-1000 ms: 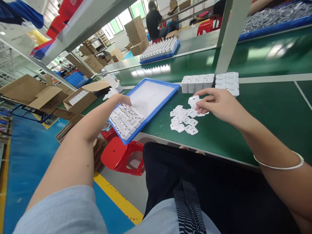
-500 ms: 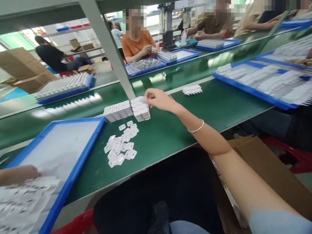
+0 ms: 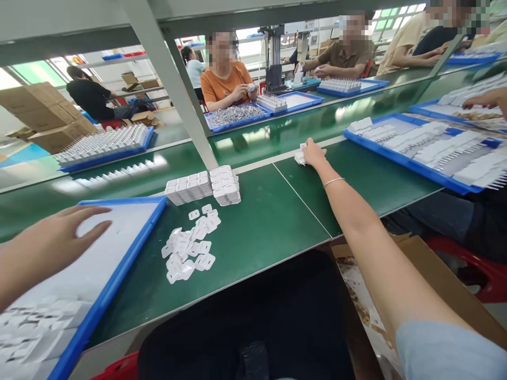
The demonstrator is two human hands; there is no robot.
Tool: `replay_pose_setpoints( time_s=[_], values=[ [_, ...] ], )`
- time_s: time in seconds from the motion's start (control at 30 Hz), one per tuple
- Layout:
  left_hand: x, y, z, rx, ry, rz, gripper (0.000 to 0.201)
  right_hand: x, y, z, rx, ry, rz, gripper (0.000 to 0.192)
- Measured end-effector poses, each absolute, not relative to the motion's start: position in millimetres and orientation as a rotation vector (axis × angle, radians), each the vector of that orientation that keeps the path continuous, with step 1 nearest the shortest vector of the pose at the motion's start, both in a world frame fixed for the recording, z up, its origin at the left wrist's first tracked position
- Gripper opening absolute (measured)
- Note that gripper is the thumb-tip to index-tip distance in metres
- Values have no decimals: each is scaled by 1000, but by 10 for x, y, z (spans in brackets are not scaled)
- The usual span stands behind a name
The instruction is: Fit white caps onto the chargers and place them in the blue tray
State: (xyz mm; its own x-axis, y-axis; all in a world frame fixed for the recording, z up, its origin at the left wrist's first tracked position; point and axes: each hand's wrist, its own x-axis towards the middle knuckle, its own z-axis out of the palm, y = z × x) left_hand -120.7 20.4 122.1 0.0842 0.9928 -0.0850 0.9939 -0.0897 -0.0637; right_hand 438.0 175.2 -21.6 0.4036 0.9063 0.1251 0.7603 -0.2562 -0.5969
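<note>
Head view: right hand (image 3: 313, 153) moved to far white stack (image 3: 300, 157).

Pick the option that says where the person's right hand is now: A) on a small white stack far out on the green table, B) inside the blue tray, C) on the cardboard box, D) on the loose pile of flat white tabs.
A: the right hand is stretched out onto the small white stack, well past the pile of flat white tabs on the green table.
</note>
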Motion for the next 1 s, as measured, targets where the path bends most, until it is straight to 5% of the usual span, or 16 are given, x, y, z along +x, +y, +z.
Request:
replay_pose_setpoints(
  time_s=[0.17,0.57,0.83,1.0],
  values=[
    [-431,-144,896,2704,1756,139,57,4284,1630,-309,-2030,-1592,345,22],
    [1279,-372,-83,2164,1433,236,56,3255,-2,-388,-1676,-1714,417,12],
    [1270,-696,-155,2062,1659,404,34,2589,-607,-496,-1454,-1464,569,13],
    [1150,-715,-164,2069,1765,464,17,2312,-444,-501,-1581,-1282,403,7]
  ],
)
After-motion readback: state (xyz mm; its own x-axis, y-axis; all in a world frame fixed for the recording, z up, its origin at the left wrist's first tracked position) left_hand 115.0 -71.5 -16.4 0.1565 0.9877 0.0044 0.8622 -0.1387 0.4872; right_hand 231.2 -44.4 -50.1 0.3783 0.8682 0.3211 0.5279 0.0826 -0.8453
